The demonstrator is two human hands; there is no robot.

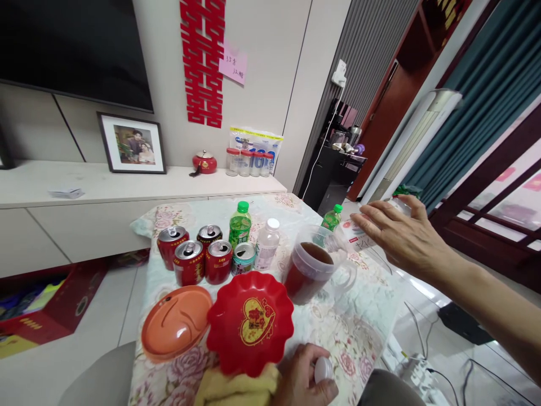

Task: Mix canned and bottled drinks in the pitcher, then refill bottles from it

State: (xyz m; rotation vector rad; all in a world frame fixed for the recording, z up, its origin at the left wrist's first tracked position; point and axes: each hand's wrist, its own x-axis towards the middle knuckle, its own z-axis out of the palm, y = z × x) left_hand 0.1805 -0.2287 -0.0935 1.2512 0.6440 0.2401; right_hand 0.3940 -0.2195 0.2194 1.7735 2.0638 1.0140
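1. white cap (323, 370), at the bottom of the frame right of centre, is pinched between the thumb and fingers of the left hand (305, 376).
2. the right hand (393, 226), at the right of the frame, grips a labelled clear bottle (357, 234), tilted so its neck meets the rim of a translucent pitcher (305, 282).
3. the pitcher, right of centre, holds reddish-brown liquid and stands on the flower-covered desk (363, 324).
4. a red scalloped dish (226, 307), lower centre, sits just beside an orange oval lid (177, 324); a yellow cloth (236, 390) lies below it.
5. four drink cans (189, 264) stand left of centre, near a green-capped bottle (240, 228).
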